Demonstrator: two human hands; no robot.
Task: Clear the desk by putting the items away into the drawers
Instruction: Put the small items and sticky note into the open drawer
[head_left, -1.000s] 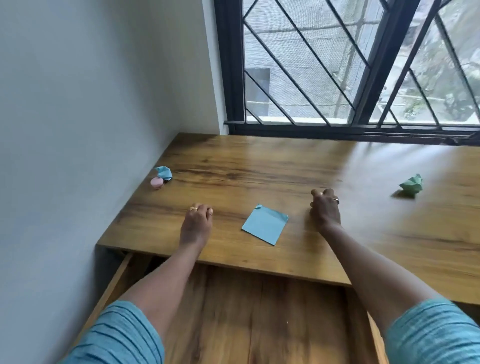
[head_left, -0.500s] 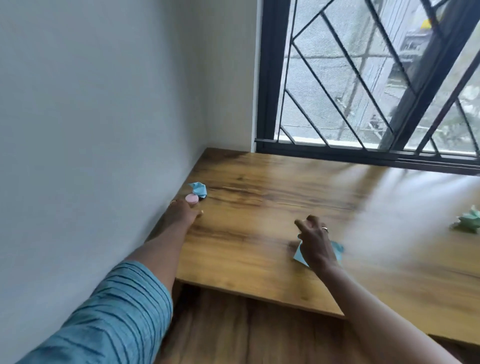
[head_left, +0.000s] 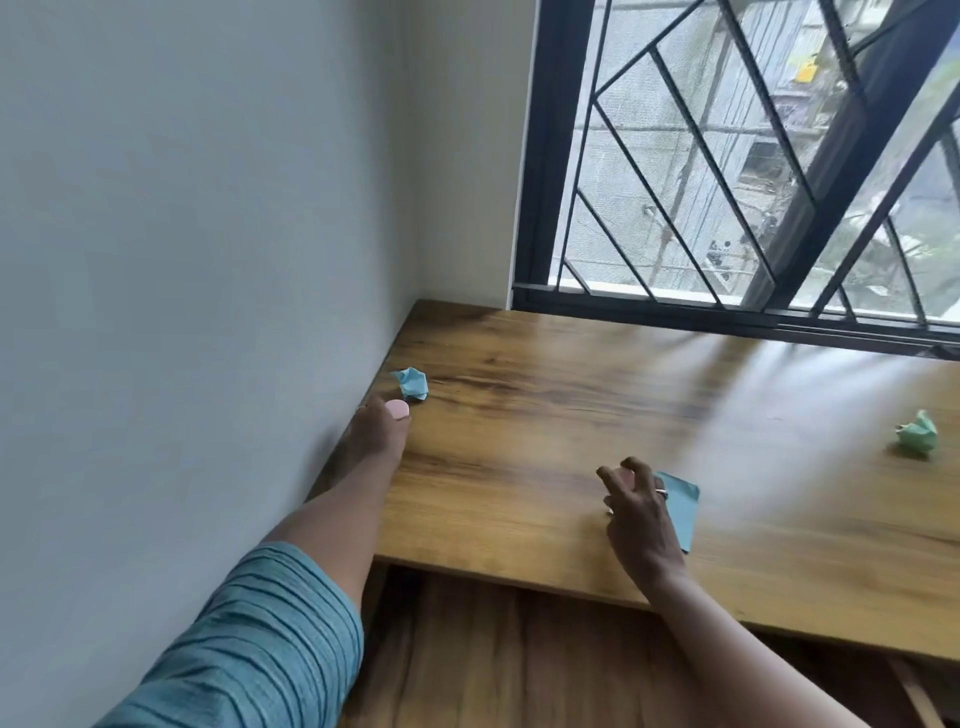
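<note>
On the wooden desk (head_left: 571, 415) my left hand (head_left: 375, 434) reaches to the far left edge by the wall, and its fingertips pinch a small pink round piece (head_left: 399, 410). A crumpled blue paper ball (head_left: 413, 383) lies just beyond it, untouched. My right hand (head_left: 641, 514) hovers near the front edge with fingers loosely spread, partly covering a flat blue sticky note (head_left: 681, 506); it holds nothing. A crumpled green paper ball (head_left: 918, 440) lies far right.
An open wooden drawer (head_left: 493, 654) sticks out below the desk's front edge, under my arms. A grey wall runs along the left side. A barred window (head_left: 727, 182) stands behind the desk.
My left hand went from the desk's front to the pink piece at the wall. My right hand moved onto the blue note. The view swung left.
</note>
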